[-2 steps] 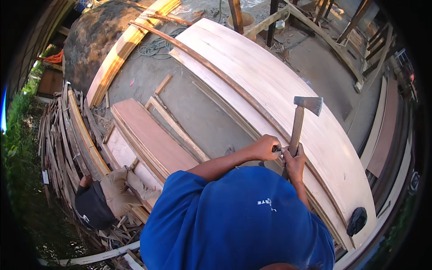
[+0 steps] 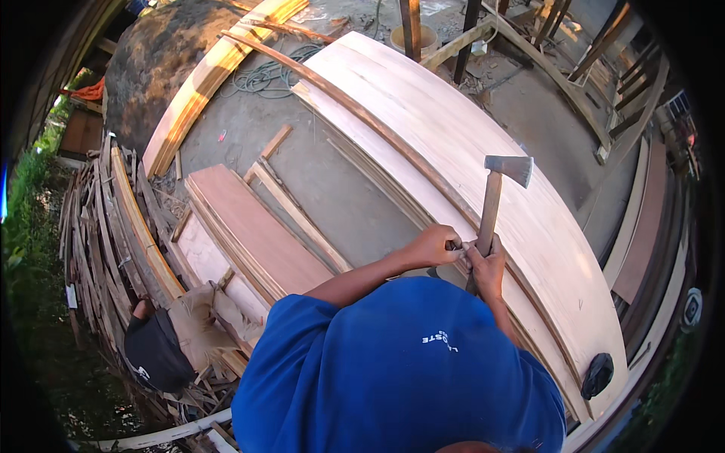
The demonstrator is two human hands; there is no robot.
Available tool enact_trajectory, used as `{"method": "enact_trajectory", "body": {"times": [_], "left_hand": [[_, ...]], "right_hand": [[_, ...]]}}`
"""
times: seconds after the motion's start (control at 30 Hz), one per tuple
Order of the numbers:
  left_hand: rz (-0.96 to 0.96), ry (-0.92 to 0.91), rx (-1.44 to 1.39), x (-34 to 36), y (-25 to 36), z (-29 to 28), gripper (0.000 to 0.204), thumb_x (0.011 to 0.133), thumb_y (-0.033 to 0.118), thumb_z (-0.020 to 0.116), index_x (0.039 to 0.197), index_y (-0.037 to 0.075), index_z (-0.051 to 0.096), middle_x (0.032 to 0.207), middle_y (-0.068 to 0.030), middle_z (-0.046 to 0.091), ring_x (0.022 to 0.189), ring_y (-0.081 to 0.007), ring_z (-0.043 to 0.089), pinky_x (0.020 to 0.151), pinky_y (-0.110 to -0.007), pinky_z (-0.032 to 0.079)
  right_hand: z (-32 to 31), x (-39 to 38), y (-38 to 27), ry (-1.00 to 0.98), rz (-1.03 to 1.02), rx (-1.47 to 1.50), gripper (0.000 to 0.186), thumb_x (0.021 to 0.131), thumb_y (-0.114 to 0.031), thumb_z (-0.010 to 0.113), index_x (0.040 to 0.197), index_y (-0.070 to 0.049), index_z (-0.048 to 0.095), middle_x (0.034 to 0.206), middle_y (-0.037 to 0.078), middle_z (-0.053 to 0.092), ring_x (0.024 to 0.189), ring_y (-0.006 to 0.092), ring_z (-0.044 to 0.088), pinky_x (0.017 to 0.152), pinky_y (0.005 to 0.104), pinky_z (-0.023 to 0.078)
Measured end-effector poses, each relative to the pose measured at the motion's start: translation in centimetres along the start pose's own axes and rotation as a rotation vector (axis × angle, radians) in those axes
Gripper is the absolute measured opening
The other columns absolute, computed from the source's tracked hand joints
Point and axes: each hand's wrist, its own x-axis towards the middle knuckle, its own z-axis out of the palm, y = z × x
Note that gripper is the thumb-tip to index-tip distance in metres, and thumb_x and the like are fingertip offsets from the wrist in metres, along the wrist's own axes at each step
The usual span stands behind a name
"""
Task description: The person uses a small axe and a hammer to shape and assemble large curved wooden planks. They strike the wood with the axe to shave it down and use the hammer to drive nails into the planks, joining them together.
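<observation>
My right hand (image 2: 488, 266) is wrapped round the wooden handle of a hatchet (image 2: 490, 205), its metal head up above the pale plywood sheets (image 2: 423, 106). Close beside it, at the same height, my left hand (image 2: 436, 246) is closed in a pinch, its fingertips near the right thumb. Whatever lies between those fingers is too small to make out. A long, narrow brown wood strip (image 2: 393, 138) runs lengthwise over the sheets, passing beneath the hands.
A crumpled black plastic bag (image 2: 597, 376) lies at the sheets' near right end. Reddish boards (image 2: 249, 219) and a wooden frame (image 2: 294, 215) lie to the left. A person in a dark shirt (image 2: 157, 351) bends by a scrap wood pile (image 2: 98, 241). Timber posts (image 2: 411, 30) stand far off.
The hatchet and my right hand have shifted slightly left and up. My left hand stays pinched close by.
</observation>
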Motion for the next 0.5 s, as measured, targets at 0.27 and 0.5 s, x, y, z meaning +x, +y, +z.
{"method": "enact_trajectory", "body": {"times": [0.27,0.5], "left_hand": [[-0.270,0.257,-0.116,-5.7,-2.4,-13.2,0.018,0.090,0.014,0.077,0.101,-0.001,0.077,0.087,-0.0085,0.076,0.077,-0.0102,0.066,0.070,-0.031,0.054],[-0.273,0.555,-0.393,-7.9,-6.7,-19.9,0.014,0.092,0.009,0.076,0.098,-0.002,0.076,0.081,-0.0060,0.072,0.077,-0.0106,0.065,0.069,-0.029,0.053]], "right_hand": [[13.6,6.5,-3.7,-0.255,0.024,-0.024,0.040,0.088,-0.016,0.081,0.117,-0.001,0.058,0.074,0.001,0.062,0.058,0.0087,0.057,0.051,0.0272,0.046],[21.9,12.1,-5.5,-0.522,0.051,-0.022,0.039,0.092,-0.017,0.079,0.119,0.002,0.058,0.070,0.001,0.059,0.056,0.0083,0.056,0.049,0.0260,0.043]]}}
